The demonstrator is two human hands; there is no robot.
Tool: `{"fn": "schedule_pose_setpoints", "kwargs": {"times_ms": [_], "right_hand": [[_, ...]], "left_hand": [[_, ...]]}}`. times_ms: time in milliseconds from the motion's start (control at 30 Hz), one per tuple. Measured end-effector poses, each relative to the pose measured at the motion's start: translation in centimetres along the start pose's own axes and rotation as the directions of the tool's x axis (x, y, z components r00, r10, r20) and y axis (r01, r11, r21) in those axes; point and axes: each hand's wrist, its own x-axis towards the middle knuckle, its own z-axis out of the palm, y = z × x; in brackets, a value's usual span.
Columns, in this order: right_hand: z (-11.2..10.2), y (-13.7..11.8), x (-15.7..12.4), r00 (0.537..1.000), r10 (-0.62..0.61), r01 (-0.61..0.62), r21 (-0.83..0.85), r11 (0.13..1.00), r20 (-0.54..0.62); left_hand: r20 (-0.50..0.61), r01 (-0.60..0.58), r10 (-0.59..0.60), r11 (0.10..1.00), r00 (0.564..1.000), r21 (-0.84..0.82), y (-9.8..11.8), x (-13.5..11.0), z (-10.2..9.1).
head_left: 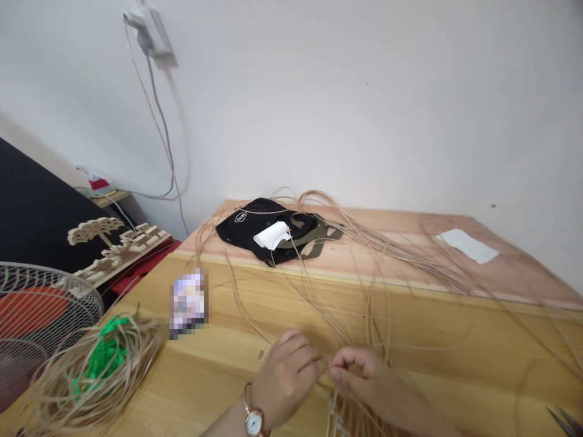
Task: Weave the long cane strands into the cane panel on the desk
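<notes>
Above the pale woven cane frame (339, 416), left hand (286, 377) and right hand (367, 377) clench a thin tan cane strand (314, 363) lying crosswise.

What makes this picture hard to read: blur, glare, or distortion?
Head view: a pixelated patch hides something on the wooden table; the wide lens bends the table edges; the wall plug looks smeared; the light is soft, without strong glare.

Left hand (286, 379), gold wristwatch (255, 420) at its wrist, close beside the right hand (368, 376), fingers (346, 364) pinching long cane strands (364, 303) above a woven edge (339, 413). On the wooden counter (214, 358), a coil of cane (54, 394) around green cord (107, 352) at lower left; farther off, a black bag (241, 233) under white paper (273, 235).
</notes>
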Motion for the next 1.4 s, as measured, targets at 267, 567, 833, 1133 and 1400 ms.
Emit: {"fn": "schedule_pose_setpoints", "kwargs": {"times_ms": [267,567,833,1133,1400], "right_hand": [[-0.2,0.8,-0.1,0.997,-0.013,-0.007,0.255,0.967,0.08],[-0.1,1.6,0.4,0.994,-0.044,0.078,0.383,0.921,-0.096],[0.9,1.2,1.3,0.904,0.012,0.192,0.431,0.882,-0.428],[2.1,1.4,1.4,0.823,0.177,0.272,0.648,0.712,-0.54],[2.5,0.6,1.2,0.852,0.274,0.28,0.83,0.483,-0.447]], "left_hand": [[-0.015,0.038,-0.038,0.999,0.999,0.004,0.0,-0.1,0.1],[-0.108,0.234,-0.252,0.96,0.962,-0.155,1.1,0.5,0.4],[-0.059,0.467,-0.53,0.789,0.846,-0.399,2.6,1.9,1.3],[0.035,0.614,-0.717,0.569,0.696,-0.547,3.9,3.4,1.5],[0.198,0.614,-0.767,0.301,0.611,-0.73,4.1,3.9,1.2]]}}
